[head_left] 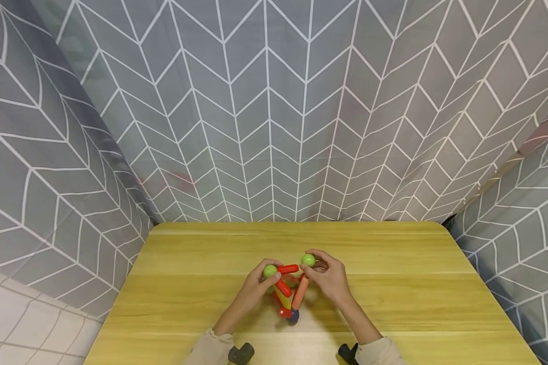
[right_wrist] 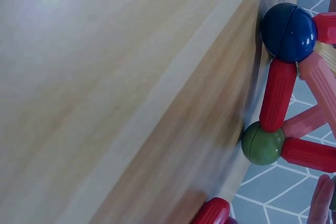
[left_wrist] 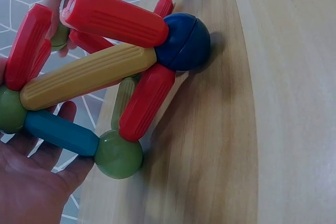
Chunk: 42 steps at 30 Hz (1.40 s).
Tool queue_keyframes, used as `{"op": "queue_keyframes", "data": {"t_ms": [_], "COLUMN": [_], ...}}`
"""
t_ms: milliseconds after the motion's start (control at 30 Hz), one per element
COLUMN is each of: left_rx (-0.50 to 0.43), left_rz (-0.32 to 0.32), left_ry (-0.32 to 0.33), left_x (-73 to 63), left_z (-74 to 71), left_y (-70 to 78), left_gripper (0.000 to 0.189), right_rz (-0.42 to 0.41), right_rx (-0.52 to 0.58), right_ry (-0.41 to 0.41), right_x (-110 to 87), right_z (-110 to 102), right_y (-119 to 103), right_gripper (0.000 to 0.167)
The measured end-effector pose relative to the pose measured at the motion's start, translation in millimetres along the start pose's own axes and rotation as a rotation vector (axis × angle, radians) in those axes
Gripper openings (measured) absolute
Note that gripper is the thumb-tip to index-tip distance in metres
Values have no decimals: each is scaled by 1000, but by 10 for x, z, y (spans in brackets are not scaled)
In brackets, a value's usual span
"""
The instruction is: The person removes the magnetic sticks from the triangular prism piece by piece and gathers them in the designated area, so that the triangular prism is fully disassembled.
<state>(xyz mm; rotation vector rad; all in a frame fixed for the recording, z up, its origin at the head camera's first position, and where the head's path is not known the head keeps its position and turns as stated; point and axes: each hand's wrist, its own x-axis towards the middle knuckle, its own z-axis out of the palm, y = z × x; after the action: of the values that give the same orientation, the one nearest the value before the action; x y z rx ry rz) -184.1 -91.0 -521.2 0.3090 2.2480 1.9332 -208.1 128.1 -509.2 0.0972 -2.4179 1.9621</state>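
Observation:
A magnetic construction of rods and balls stands on the table between both hands. My left hand [head_left: 254, 285] pinches a light green ball [head_left: 270, 271] at its upper left corner, from which red rods [head_left: 283, 288] stick out. My right hand [head_left: 332, 278] holds another green ball [head_left: 308, 260] between thumb and fingers, beside the top of a salmon rod [head_left: 300, 292]. A dark blue ball [left_wrist: 182, 42] forms the near corner, joined to a yellow rod [left_wrist: 88, 75]. The left fingers lie behind a blue rod [left_wrist: 62, 132], which ends in a lower green ball [left_wrist: 118, 154].
The wooden table [head_left: 201, 243] carries the construction near its front edge. Grey curtains [head_left: 283, 126] with white zigzag lines hang behind and at both sides. At the bottom of the right wrist view lies part of a red piece [right_wrist: 211, 212].

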Motion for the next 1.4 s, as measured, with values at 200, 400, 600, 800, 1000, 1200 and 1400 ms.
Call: {"op": "queue_keyframes", "data": {"t_ms": [200, 400, 600, 800, 1000, 1200, 1400], "left_rx": [-6, -2, 7, 10, 7, 14, 18], "left_rz": [-16, -24, -24, -11, 6, 13, 8], "left_ry": [-19, -25, -21, -18, -1, -10, -25], "left_x": [3, 0, -17, -24, -17, -11, -11], "left_z": [-1, 1, 3, -6, 5, 1, -7], "left_y": [-4, 0, -3, -14, -26, -32, -33], "left_gripper": [29, 30, 30, 30, 29, 30, 31], "right_rz": [-12, 49, 75, 117, 149, 154, 141], "right_rx": [12, 49, 15, -7, 1, -42, -95], "right_ry": [49, 94, 143, 174, 180, 126, 128], "right_x": [1, 22, 35, 41, 28, -12, -58], "right_z": [-58, -113, -201, -320, -460, -550, -614], "right_y": [12, 85, 164, 256, 283, 297, 367], "right_gripper": [42, 45, 46, 48, 51, 51, 52]}}
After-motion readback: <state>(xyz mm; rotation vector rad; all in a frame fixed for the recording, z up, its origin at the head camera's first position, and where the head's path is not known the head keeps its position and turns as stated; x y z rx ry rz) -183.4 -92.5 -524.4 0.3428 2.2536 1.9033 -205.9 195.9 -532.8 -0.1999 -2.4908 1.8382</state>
